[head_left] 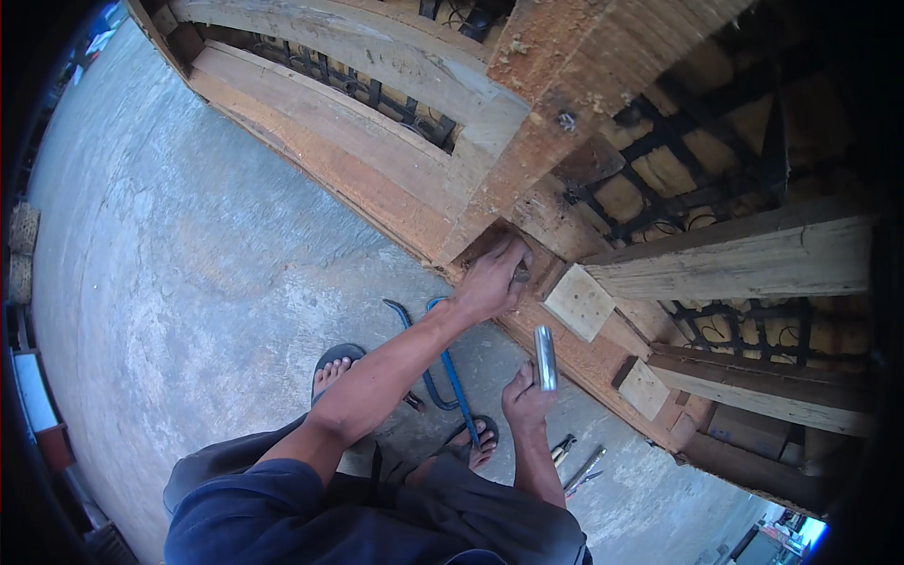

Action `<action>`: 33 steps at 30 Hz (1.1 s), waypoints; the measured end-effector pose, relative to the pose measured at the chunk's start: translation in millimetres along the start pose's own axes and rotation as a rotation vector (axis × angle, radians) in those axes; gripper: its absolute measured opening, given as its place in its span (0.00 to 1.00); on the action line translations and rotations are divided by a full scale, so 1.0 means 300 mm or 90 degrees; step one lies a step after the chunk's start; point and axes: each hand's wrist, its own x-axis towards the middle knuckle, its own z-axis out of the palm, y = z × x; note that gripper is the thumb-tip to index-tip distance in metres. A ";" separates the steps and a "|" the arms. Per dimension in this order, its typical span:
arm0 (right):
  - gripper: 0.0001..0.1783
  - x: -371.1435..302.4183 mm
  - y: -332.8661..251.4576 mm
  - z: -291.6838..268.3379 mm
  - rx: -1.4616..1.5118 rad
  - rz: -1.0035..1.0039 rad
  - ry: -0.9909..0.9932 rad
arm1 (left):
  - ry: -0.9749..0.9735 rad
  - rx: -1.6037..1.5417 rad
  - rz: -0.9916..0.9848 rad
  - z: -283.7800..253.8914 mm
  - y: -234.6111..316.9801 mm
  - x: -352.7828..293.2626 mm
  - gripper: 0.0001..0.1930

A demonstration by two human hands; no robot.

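Observation:
My left hand reaches up to the lower edge of a large wooden frame and pinches a small dark metal piece against the wood, near a corner joint. My right hand is lower, closed around the handle of a hammer whose shiny metal head points up, a short way below the left hand. The hammer's handle is hidden in the fist.
A black iron grille fills the frame's openings. Two blue pry bars lie on the concrete floor by my sandalled feet. Pliers and small metal tools lie to the right. Short wooden blocks stick out of the frame.

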 end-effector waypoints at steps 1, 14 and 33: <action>0.10 0.020 0.013 0.019 -0.039 0.026 -0.028 | -0.003 0.001 -0.002 -0.009 0.002 0.002 0.14; 0.08 -0.165 0.054 -0.055 0.218 0.060 -0.042 | -0.043 0.296 0.194 0.033 0.001 -0.028 0.10; 0.14 0.064 0.128 -0.085 -0.058 -0.255 -0.046 | -0.265 0.076 0.092 -0.161 0.000 0.024 0.17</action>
